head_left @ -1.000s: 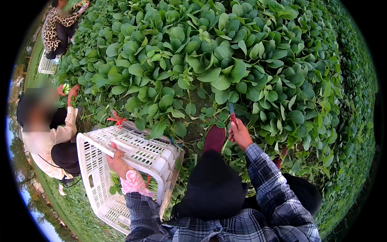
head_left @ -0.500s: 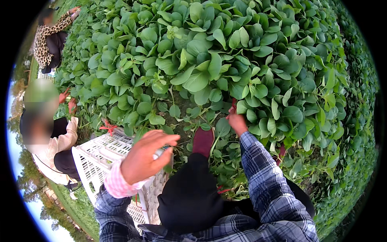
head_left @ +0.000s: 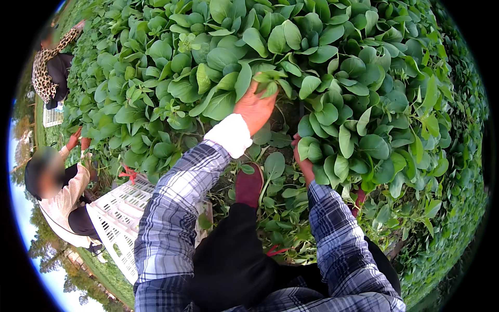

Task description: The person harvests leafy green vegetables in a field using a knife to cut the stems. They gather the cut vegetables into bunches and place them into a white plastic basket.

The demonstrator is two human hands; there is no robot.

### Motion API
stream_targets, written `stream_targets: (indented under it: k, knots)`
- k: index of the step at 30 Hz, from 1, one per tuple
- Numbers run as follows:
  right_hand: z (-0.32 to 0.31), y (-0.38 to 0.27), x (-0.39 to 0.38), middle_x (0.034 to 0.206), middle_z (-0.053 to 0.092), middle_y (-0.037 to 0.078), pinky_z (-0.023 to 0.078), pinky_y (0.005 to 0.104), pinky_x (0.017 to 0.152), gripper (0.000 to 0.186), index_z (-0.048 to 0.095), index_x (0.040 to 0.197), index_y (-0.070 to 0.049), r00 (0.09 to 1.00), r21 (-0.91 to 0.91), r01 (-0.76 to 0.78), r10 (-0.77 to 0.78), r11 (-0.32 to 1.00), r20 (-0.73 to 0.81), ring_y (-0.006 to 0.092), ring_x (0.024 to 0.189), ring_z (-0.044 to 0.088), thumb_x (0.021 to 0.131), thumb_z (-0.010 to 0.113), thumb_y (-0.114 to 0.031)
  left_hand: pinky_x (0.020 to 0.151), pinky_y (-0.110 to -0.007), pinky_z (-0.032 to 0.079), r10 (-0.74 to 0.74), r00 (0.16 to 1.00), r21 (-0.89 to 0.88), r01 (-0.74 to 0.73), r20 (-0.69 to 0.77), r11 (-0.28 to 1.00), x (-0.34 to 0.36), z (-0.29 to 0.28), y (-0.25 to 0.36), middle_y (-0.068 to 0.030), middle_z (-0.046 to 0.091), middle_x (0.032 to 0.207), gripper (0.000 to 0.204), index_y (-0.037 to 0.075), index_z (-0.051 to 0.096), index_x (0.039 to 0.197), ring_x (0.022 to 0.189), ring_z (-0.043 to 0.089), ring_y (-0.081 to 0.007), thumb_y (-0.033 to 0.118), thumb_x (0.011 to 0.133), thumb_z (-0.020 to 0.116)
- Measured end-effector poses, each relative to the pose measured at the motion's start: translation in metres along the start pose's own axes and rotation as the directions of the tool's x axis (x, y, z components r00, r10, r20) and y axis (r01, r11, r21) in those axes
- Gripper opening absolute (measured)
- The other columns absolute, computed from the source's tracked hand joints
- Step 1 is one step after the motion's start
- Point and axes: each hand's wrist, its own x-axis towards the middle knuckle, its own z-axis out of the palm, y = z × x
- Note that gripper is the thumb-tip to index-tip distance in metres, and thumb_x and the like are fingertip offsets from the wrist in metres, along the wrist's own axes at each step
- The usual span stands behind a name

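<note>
My left hand (head_left: 253, 106) reaches up into the leafy greens (head_left: 223, 78), its fingers curled around a plant at the middle and partly covered by leaves. Lower and to the right, my right hand (head_left: 302, 158) grips a knife, mostly hidden under broad leaves; its dark blade (head_left: 301, 108) shows between the plants, pointing away from me. My maroon shoe (head_left: 248, 184) rests on the soil among loose leaves, below and between my hands.
A white slatted crate (head_left: 112, 213) with red ties (head_left: 129, 173) stands at left, partly behind my left arm. A co-worker in a pale top (head_left: 65, 208) crouches beside it. Another in leopard print (head_left: 44, 70) crouches farther off near a second crate (head_left: 52, 118). Dense greens surround my right side.
My left hand has left the crate and moved forward and right into the plants. My right hand and knife have sunk further under the leaves. The view has shifted slightly.
</note>
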Motion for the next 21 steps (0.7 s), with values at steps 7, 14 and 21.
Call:
stream_targets:
  k: [7, 14, 21]
  knots:
    - [0.065, -0.109, -0.006, 0.075, 0.054, 0.001, 0.043, 0.0241, 0.051, 0.017, 0.049, 0.106, -0.005, 0.943, -0.250, -0.187, 0.245, 0.950, 0.227, 0.0115, 0.053, 0.051, 0.098, 0.044, -0.019, 0.110, -0.064, 0.006, -0.201, 0.957, -0.392, 0.271, 0.210, 0.879, -0.025, 0.002, -0.013, -0.0027, 0.049, 0.131, 0.050, 0.006, 0.053, 0.124, 0.127, 0.040, -0.0179, 0.031, 0.082, 0.062]
    - [0.061, -0.103, -0.017, 0.076, 0.054, 0.006, 0.043, 0.0319, 0.056, 0.011, 0.051, 0.091, -0.005, 0.925, -0.561, -0.100, 0.284, 0.822, 0.252, 0.0171, 0.059, 0.053, 0.092, 0.049, -0.015, 0.110, -0.064, 0.007, -0.201, 0.973, -0.349, 0.229, 0.116, 0.909, -0.018, 0.006, -0.009, -0.0034, 0.052, 0.126, 0.040, 0.007, 0.057, 0.117, 0.123, 0.043, -0.0185, 0.020, 0.080, 0.062]
    - [0.056, -0.105, -0.053, 0.088, 0.058, 0.021, 0.045, 0.0463, 0.072, 0.021, 0.050, 0.101, 0.002, 0.946, -0.589, -0.013, 0.201, 0.808, 0.255, 0.0377, 0.083, 0.058, 0.082, 0.052, -0.005, 0.108, -0.062, 0.011, -0.210, 0.953, -0.388, 0.282, 0.220, 0.877, -0.024, 0.010, -0.002, -0.0038, 0.049, 0.132, 0.049, 0.007, 0.052, 0.124, 0.126, 0.040, -0.0221, 0.019, 0.078, 0.064]
